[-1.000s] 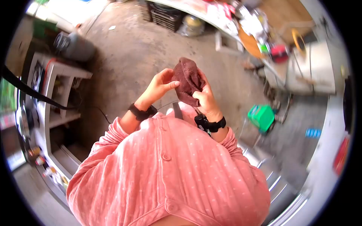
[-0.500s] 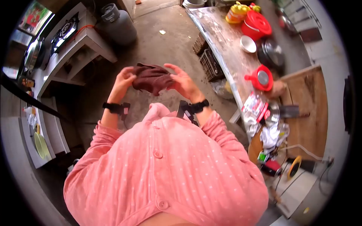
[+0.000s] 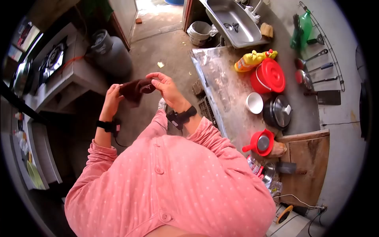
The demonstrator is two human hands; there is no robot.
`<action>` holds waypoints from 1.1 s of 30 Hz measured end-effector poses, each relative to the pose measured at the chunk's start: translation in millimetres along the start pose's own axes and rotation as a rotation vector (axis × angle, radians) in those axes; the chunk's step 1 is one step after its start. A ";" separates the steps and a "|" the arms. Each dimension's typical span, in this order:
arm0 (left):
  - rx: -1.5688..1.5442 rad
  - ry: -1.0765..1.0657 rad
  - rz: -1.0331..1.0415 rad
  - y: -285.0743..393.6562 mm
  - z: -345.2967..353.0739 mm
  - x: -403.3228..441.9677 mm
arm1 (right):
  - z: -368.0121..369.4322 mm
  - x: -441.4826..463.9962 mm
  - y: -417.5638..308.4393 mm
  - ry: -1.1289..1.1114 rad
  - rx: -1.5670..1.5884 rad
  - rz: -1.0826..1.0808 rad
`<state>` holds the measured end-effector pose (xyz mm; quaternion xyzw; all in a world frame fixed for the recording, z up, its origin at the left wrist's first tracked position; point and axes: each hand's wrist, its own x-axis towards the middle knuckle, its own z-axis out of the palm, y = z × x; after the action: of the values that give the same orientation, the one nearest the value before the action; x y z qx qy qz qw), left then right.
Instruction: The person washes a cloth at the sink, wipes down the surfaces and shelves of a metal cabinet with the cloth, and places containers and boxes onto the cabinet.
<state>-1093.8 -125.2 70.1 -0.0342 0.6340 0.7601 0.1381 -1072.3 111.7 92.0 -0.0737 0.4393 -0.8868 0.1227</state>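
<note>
A dark brown cloth (image 3: 134, 91) hangs between my two hands, above the floor and in front of my body. My left hand (image 3: 111, 98) pinches its left edge, fingers closed. At the cloth's upper right, my right hand (image 3: 167, 87) grips a folded part between thumb and fingers. The cloth's lower end droops free. Each wrist wears a black strap with a small device.
To the right runs a counter (image 3: 221, 85) with a yellow bottle (image 3: 246, 62), red bucket (image 3: 268, 75), white bowl (image 3: 254, 103) and black pot (image 3: 277, 112). A sink (image 3: 237, 23) lies beyond. At left stand a gas cylinder (image 3: 110, 55) and stove (image 3: 53, 57).
I have stepped forward, bringing the sink and doorway into view. Both hands and the cloth have shifted left and slightly lower in view; the cloth, bunched before, now hangs down more.
</note>
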 end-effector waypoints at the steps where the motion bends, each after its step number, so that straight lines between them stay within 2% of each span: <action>1: -0.080 -0.089 -0.046 0.3 2.8 23.3 | -6.7 20.1 -10.5 0.010 -0.004 -0.017; 3: -0.309 -0.248 -0.207 6.1 19.7 72.4 | -14.8 55.5 -31.5 -0.006 0.205 0.025; 5: 0.036 -0.263 -0.136 25.5 61.8 105.0 | -19.1 87.0 -55.9 0.007 0.319 -0.025; 6: 0.208 -0.495 0.182 29.0 75.2 128.3 | -22.5 104.8 -73.6 -0.004 0.427 -0.058; 7: 0.350 -0.455 0.170 30.0 89.4 145.5 | -27.7 118.6 -88.6 0.014 0.419 -0.082; 9: 0.240 -0.558 0.162 48.5 129.9 193.9 | -33.5 137.1 -120.4 0.022 0.488 -0.151; 11: -0.242 -0.522 -0.208 70.7 170.1 234.3 | -55.7 149.1 -158.8 0.113 0.453 -0.181; 12: -0.303 -0.724 -0.164 89.5 190.2 257.3 | -77.2 153.3 -180.0 0.156 0.182 -0.256; 13: -0.187 -0.811 -0.057 111.5 211.1 274.8 | -100.1 154.9 -204.0 0.198 -0.092 -0.321; 15: -0.168 -0.886 -0.074 123.3 242.1 323.5 | -168.5 152.1 -248.8 0.451 -0.719 -0.205; 16: -0.160 -0.916 -0.081 125.2 256.2 348.6 | -199.5 149.9 -268.6 0.541 -0.711 -0.212; 18: -0.439 -0.780 -0.262 111.7 284.2 401.1 | -263.2 141.9 -306.8 0.714 -0.794 -0.175; 21: -0.567 -0.908 -0.367 127.3 338.0 450.6 | -345.3 140.6 -358.0 0.965 -0.966 -0.098; 22: -0.568 -0.903 -0.388 130.8 354.3 463.5 | -376.9 145.0 -372.4 0.971 -0.961 -0.109; 23: -0.556 -0.910 -0.386 134.7 371.4 475.6 | -411.3 151.4 -381.5 0.988 -1.347 -0.091; 24: -0.631 -0.926 -0.534 136.9 387.3 485.1 | -430.8 162.0 -390.6 0.982 -1.732 -0.058; 25: -0.702 -0.936 -0.687 140.6 399.5 495.4 | -448.3 174.2 -399.1 0.994 -1.718 -0.058; 26: -0.759 -1.100 -0.711 136.0 410.5 511.1 | -458.0 188.6 -404.7 0.955 -1.927 -0.078; 27: -0.749 -1.099 -0.728 129.7 422.0 523.9 | -469.5 200.7 -408.9 0.907 -2.137 -0.095; 28: -0.685 -1.090 -0.746 123.8 434.3 535.7 | -480.5 214.2 -415.6 0.915 -2.130 -0.084; 30: -0.594 -1.075 -0.807 106.6 450.2 557.5 | -509.3 240.3 -418.2 0.765 -2.210 -0.063; 31: -0.585 -1.145 -0.784 92.8 457.1 572.0 | -520.5 251.3 -419.1 0.776 -2.204 -0.063; 33: -0.621 -1.137 -0.890 91.7 470.8 574.7 | -559.8 265.0 -410.9 0.706 -2.402 -0.422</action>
<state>-1610.4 414.3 118.2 0.0722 0.1510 0.6765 0.7171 -1522.8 702.9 88.1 0.0331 0.9525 0.0948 -0.2876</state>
